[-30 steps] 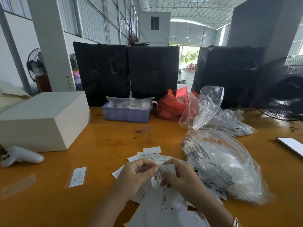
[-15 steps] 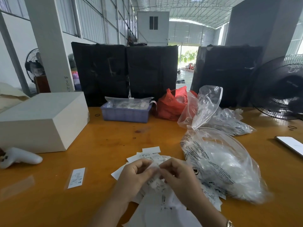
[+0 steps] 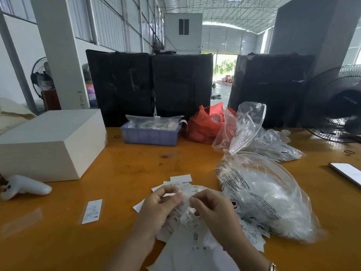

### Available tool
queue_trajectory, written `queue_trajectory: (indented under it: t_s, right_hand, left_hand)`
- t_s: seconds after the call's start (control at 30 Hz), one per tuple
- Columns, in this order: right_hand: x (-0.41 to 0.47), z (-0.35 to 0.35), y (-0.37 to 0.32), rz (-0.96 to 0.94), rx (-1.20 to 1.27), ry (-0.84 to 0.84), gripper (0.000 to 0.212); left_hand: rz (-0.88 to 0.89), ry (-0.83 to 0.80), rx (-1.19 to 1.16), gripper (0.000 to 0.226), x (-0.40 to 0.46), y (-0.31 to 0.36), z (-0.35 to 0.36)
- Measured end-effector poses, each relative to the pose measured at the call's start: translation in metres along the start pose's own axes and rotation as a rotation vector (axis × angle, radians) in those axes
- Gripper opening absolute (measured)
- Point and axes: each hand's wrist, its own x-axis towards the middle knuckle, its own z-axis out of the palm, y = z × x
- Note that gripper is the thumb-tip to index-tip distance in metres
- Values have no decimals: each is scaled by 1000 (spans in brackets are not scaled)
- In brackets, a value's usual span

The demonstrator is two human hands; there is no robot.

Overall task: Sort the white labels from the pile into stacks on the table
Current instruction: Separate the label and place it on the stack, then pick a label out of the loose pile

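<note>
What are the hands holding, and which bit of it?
Both hands pinch white labels above the pile. The left hand holds one label by its edge at the fingertips; the right hand pinches a crumpled label near its top.

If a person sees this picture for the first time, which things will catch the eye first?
First come the two hands, left hand and right hand, pinching small white paper labels over the loose pile of white labels at the near middle of the orange wooden table. Right of them lies a big crumpled clear plastic bag. At the far edge sit a red plastic bag and a purple plastic tray.
</note>
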Motion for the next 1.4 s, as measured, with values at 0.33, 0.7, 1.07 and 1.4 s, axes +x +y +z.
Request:
queue_trajectory:
  t_s: [0.33,0.7,1.07,1.4]
  right_hand:
    - [2,0,2,146,163,-74,14]
    - [3,-3,7,57,87,63,13]
    - [6,-11,7,-100,-90,191,29]
    - [20,-75,14,-16,-933,463,21]
  left_hand:
    - [101,-20,198,9,5,-2,-9]
    - [78,793,689,17,34,-12,-117]
    - [286,657,1081,31,36,-24,-93]
    - [528,-18,1017,35,8,-19,1]
